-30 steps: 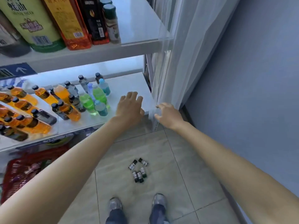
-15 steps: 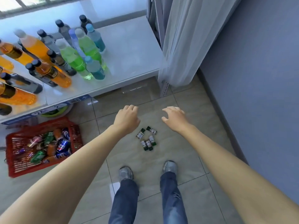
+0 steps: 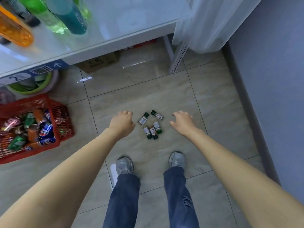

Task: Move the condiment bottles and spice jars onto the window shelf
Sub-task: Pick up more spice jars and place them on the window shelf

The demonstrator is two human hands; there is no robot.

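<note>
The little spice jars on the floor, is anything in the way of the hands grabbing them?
Nothing visible. The spice jars lie on bare floor tile, with the left hand and right hand on either side, neither touching them.

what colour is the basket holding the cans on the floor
Red, a mesh-sided plastic basket; the head view shows it at the left.

We read a large "2" on the grey-and-blue sign strip (image 3: pixel 21 76) along the shelf's front edge, with a white arrow beside it (pointing up). Pepsi cans (image 3: pixel 46 129) lie in the red basket (image 3: pixel 65 112); spice jar labels are too small.
</note>
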